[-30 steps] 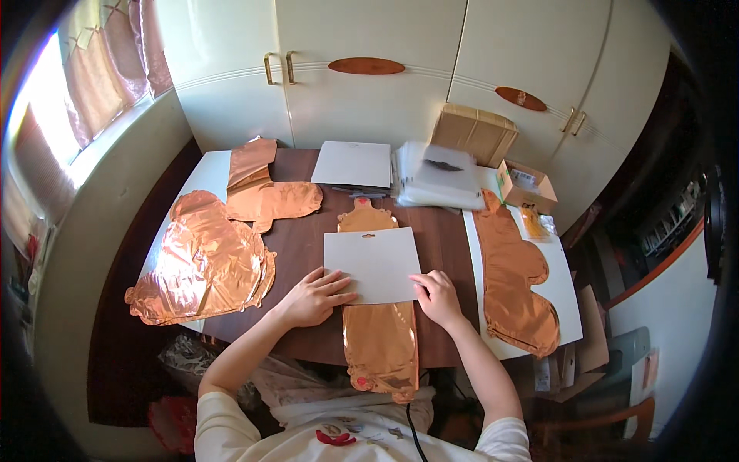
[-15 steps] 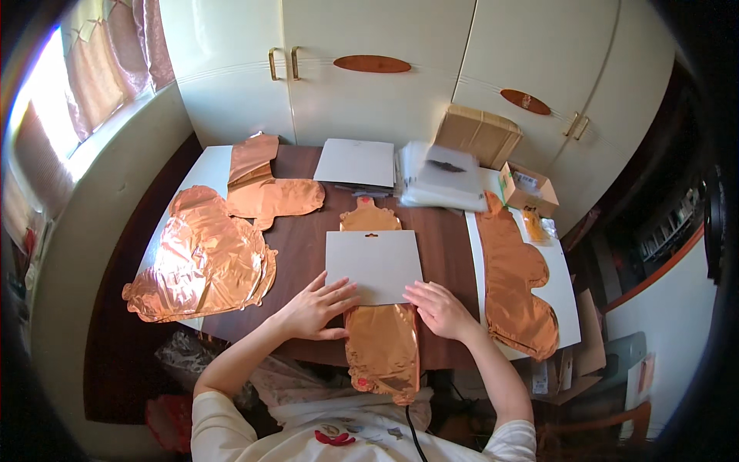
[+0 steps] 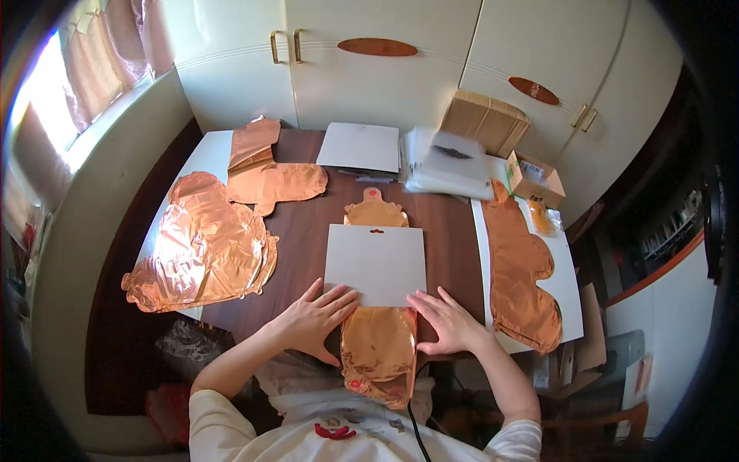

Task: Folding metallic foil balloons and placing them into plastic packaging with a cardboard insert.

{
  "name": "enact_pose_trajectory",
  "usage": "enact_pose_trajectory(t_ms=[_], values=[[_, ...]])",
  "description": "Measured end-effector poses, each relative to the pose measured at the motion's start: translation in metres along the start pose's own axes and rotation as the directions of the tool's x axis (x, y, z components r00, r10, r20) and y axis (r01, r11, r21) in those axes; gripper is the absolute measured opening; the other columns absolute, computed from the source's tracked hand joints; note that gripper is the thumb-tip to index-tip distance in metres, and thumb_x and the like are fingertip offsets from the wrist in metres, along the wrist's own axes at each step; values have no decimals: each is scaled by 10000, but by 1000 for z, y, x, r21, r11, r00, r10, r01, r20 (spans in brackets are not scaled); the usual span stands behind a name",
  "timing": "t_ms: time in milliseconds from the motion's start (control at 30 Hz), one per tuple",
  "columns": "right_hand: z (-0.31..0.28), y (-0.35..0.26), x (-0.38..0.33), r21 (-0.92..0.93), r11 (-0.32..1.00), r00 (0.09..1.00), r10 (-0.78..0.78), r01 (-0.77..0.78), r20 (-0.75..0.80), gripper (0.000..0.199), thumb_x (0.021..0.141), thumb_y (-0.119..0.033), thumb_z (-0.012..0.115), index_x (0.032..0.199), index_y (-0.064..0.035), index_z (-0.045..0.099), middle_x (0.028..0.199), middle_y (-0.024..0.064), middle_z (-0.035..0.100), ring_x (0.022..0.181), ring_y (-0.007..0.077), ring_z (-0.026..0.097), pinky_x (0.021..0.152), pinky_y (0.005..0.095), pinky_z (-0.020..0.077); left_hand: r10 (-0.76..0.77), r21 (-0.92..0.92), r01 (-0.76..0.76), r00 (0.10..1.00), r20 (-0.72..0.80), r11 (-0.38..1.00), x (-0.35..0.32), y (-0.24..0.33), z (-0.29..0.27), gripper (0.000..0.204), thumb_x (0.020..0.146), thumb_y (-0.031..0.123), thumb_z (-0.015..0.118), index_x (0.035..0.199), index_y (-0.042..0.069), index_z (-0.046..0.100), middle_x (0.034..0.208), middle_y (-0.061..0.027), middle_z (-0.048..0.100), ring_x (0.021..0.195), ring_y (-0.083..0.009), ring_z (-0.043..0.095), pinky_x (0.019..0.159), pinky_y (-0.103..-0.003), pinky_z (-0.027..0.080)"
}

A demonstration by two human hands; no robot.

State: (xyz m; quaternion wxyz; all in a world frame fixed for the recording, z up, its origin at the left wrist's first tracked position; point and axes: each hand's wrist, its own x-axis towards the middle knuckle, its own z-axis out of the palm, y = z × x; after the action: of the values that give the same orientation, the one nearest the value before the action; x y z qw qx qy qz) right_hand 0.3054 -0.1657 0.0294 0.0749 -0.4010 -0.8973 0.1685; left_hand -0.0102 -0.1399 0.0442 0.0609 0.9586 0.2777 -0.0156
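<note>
Sliding back toward the body, both hands now sit at the near edge of the table (image 3: 308, 231), low on the shiny copper balloon (image 3: 379, 350) that lies flat under the white card (image 3: 376, 263). A second ago the hands were higher up, resting on the bottom corners of the card; half a second ago they had already slipped down a bit. Now the left hand (image 3: 314, 319) lies open and flat with its fingers spread, fingertips just touching the card's lower left corner. The right hand (image 3: 448, 322) is open and flat too, touching the card's lower right corner and the balloon's edge. Neither hand grips anything. The balloon's top pokes out past the far edge of the card, and its bottom end hangs over the table edge toward the person's lap. It looks like the hands are smoothing the balloon flat, pressing downward along it. The card looks to be in the same spot as before. Everything else looks unchanged: the big pile of copper balloons (image 3: 204, 246) on the left, the long copper balloon (image 3: 519, 269) on the right, the stack of clear bags (image 3: 450, 162) and the brown box (image 3: 485, 119) at the back
</note>
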Motion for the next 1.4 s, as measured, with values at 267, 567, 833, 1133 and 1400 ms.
enact_pose_trajectory(t_ms=[267,567,833,1133,1400], values=[[21,-25,-16,-109,994,1000,-11,9,-12,929,629,-397,741,1369,-67,284,1385,85,370,1318,235,297,1084,510,193,-59,4,60,997,-58,998,-18,20,19,851,637,415,712,1321,37,375,1393,-104,362,1297,-242,333,1058,-478,239],[40,-33,-7,-59,998,915,-14,-10,-402,355,776,-163,619,1106,-64,536,1097,72,602,1105,238,525,978,427,367,-95,-167,32,918,-385,985,-17,20,40,434,731,203,636,1143,91,556,1236,-48,545,1150,-204,499,975,-415,337],[30,-35,20,235,947,882,295,-219,-367,274,768,-165,664,979,-43,538,731,116,552,717,298,545,663,405,437,-400,-421,183,759,-514,888,5,18,43,115,724,110,647,756,34,566,891,-79,583,818,-278,539,730,-371,454],[50,-25,31,132,959,799,281,-249,-532,637,728,-255,729,1231,-8,425,664,68,522,610,228,529,608,349,458,-449,-391,263,721,-528,882,14,20,42,110,741,106,634,764,26,562,844,-103,535,768,-282,543,696,-369,471],[53,-22,34,4,957,813,249,-291,-526,646,752,-284,697,1268,-25,407,745,78,539,662,249,558,631,363,478,-452,-283,353,724,-521,892,20,20,49,114,741,101,630,762,19,554,828,-116,508,730,-277,555,657,-356,488]])
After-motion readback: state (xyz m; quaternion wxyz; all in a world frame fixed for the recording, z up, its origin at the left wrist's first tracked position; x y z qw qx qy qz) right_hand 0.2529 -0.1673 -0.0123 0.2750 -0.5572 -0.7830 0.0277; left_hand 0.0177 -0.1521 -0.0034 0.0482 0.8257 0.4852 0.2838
